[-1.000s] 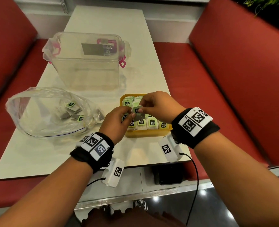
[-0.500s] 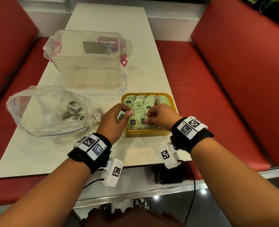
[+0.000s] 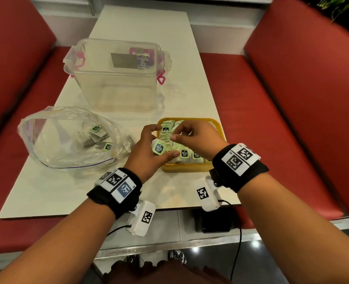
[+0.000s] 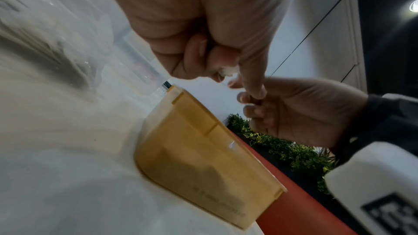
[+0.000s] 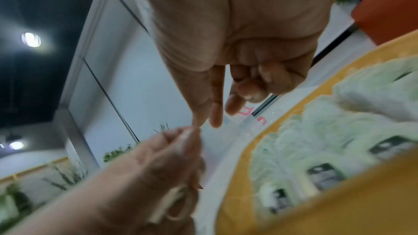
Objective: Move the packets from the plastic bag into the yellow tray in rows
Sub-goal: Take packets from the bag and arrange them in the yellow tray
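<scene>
Leftmost, I log the bag (image 3: 67,138) on the table (image 3: 46,191), a few packets (image 3: 95,138) inside. My left hand (image 3: 147,154) grips one packet (image 3: 158,148) at the tray's (image 3: 220,130) left edge. My right hand (image 3: 198,138) hovers over the filled rows, fingers loosely curled, empty.

We see bare forearms, each wrist wrapped in a black band (image 3: 116,193) topped with white plates printed with black square codes, one plate blue. Beneath each wrist hangs a white camera block (image 3: 142,219) bearing another code, with a thin black cable (image 3: 236,251) trailing down.
</scene>
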A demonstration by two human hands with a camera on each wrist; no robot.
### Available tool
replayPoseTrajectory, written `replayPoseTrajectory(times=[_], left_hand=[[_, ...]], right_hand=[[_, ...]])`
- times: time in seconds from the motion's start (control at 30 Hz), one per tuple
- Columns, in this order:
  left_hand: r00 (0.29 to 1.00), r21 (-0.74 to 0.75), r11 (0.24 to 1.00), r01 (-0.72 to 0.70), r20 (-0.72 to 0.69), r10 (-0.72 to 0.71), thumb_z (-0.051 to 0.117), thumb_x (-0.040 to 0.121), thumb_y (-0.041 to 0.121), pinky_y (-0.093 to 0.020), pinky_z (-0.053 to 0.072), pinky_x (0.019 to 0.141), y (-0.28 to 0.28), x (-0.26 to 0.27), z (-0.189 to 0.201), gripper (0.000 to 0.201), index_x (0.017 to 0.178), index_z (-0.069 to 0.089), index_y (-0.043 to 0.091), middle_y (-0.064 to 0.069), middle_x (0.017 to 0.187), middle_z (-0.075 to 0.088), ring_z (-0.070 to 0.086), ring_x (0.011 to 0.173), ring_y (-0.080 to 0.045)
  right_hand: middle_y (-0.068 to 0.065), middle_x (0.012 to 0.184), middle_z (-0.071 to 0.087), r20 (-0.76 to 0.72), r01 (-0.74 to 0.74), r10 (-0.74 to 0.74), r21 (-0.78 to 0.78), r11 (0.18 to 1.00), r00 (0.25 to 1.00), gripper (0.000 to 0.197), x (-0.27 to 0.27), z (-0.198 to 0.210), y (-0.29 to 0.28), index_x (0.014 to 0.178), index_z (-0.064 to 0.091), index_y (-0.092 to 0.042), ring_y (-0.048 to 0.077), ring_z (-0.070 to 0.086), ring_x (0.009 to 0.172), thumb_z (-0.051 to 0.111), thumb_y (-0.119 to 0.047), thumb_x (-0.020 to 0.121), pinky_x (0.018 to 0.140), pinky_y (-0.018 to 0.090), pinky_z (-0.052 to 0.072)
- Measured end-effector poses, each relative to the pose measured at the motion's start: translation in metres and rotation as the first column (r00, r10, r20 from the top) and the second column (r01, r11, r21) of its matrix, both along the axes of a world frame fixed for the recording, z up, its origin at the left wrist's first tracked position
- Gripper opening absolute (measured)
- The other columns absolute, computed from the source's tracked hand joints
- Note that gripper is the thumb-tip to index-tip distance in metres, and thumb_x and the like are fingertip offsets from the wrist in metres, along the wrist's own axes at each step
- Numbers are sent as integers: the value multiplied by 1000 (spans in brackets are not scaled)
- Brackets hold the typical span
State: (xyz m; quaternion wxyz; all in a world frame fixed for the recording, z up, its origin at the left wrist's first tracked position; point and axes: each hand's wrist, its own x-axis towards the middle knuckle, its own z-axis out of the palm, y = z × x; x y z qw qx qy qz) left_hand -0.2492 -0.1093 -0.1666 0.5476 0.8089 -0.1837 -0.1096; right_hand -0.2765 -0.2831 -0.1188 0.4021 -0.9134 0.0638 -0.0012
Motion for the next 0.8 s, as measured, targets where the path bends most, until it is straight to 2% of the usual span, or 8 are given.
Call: replayPoseTrajectory(times=[0.1,0.17,0.23,0.33,0.4,0.5,0.63,0.8], left_hand=[[1000,-17,1000,25,-7,-26,85,68,32,-23,45,66,-4,-2,1,73,121,34,36,3,102,62,60,82,-9],[999,-19,999,35,-6,-35,85,69,28,-23,43,58,-6,-3,2,72,119,34,34,2,94,64,59,69,-5],[999,-10,999,44,-5,-44,84,70,30,-24,45,55,-6,-3,2,68,118,35,33,0,90,65,58,64,-5],[998,50,997,60,32,-62,76,78,42,-33,52,59,-2,-2,0,47,110,44,30,5,89,66,62,65,-10],[995,115,992,48,76,-57,69,84,43,-36,52,65,0,-2,-2,31,104,50,27,10,87,65,62,68,-13],[991,124,992,-16,130,-1,64,89,37,-31,48,68,3,-1,-8,20,101,55,24,13,86,61,59,74,-10],[981,138,988,-70,192,43,63,90,32,-21,42,64,4,2,-16,16,101,55,23,9,95,58,56,76,-9],[978,165,980,-108,194,75,64,90,29,-16,40,65,2,0,-19,21,107,54,20,3,107,52,56,81,-12]], right_hand=[[-2,79,66,-47,-141,140,-16,990,989,15,-1,14,14,87,72,-18,7,57,67,73,-32,82,61,22,43],[-4,78,66,-82,-180,176,-34,983,981,12,-1,15,16,84,70,-17,-2,55,62,74,-27,81,59,18,41],[-3,73,64,-92,-183,179,-31,983,980,12,-1,13,14,81,67,-15,-2,54,57,75,-24,80,57,18,41],[0,68,66,-71,-114,116,36,993,991,13,-3,13,5,82,65,-12,9,60,58,73,-21,82,55,26,46],[0,66,69,-33,-46,49,85,995,998,11,-6,15,-3,84,62,-11,5,65,57,71,-18,84,53,24,47],[8,70,72,-3,12,-12,109,994,1000,10,-10,17,-19,84,59,-12,-4,59,49,69,-14,85,52,20,45],[10,80,73,-32,26,-23,91,996,999,7,-12,13,-42,94,61,-9,9,64,60,64,-13,90,64,33,53],[2,80,70,-141,-52,37,-106,993,989,7,-18,-1,-55,96,66,-16,14,65,70,66,-18,89,64,25,50]])
